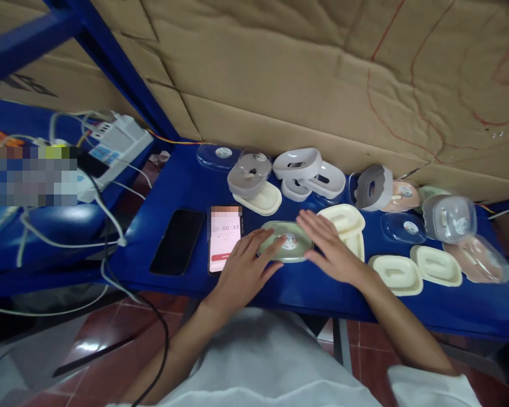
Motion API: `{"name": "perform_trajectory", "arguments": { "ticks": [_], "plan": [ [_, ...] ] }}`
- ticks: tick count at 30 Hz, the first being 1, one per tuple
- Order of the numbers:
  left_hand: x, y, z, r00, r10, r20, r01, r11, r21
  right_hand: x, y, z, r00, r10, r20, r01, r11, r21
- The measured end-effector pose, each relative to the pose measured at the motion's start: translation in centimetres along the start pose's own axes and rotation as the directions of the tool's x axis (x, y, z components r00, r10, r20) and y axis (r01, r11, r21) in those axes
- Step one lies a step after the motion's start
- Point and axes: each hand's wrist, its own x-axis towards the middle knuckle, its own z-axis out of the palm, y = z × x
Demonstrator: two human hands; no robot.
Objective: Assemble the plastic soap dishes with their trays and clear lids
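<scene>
A pale green soap box with a clear lid (pixel 289 237) lies on the blue shelf (pixel 195 186) in front of me. My left hand (pixel 242 270) rests at its left side, fingers stretched out and touching the lid. My right hand (pixel 330 249) lies flat at its right side, fingers spread and pointing left over the box's edge. Neither hand grips anything. A phone with a pink timer screen (pixel 224 237) lies just left of my left hand.
A dark phone (pixel 177 241) lies further left. Several cream, grey and pink soap boxes and clear lids (pixel 436 264) are scattered over the shelf's back and right. A power strip with white cables (pixel 114 144) sits at the left. Cardboard (pixel 322 73) backs the shelf.
</scene>
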Motion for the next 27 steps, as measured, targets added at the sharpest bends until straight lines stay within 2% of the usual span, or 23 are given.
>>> {"name": "perform_trajectory", "arguments": {
  "ticks": [4,7,12,15,19,21,24,27],
  "plan": [
    [0.3,-0.3,0.1,1.0,-0.014,-0.024,0.014,1.0,0.001,-0.3,3.8,-1.3,0.971,0.173,-0.163,-0.199,0.967,-0.161],
    [0.9,-0.1,0.1,0.999,-0.029,-0.04,0.03,0.999,0.04,-1.2,4.9,-1.9,0.963,0.185,-0.196,-0.232,0.94,-0.251],
    [1.7,-0.1,0.0,0.999,-0.04,-0.03,0.043,0.993,0.108,-2.2,2.5,-1.5,0.99,0.086,-0.11,-0.102,0.983,-0.15],
    [1.6,-0.4,0.1,1.0,-0.02,-0.023,0.022,0.997,0.076,-1.9,0.8,-0.2,0.997,0.024,-0.07,-0.03,0.995,-0.094],
    [1.3,-0.8,0.3,0.999,0.008,-0.035,-0.006,0.998,0.063,-1.2,0.1,1.5,0.997,-0.046,-0.069,0.037,0.992,-0.124],
    [1.4,-0.7,0.3,0.999,0.012,-0.037,-0.01,0.998,0.058,-1.1,0.1,1.7,0.997,-0.036,-0.071,0.023,0.984,-0.177],
    [2.2,-0.5,0.5,0.999,-0.026,-0.027,0.027,0.999,0.047,-1.9,0.1,0.9,0.998,0.01,-0.056,-0.024,0.967,-0.254],
    [3.4,-0.3,0.8,0.995,-0.091,-0.038,0.093,0.994,0.054,-3.9,0.1,-0.3,0.984,0.133,-0.117,-0.161,0.947,-0.277]
  ]
}}
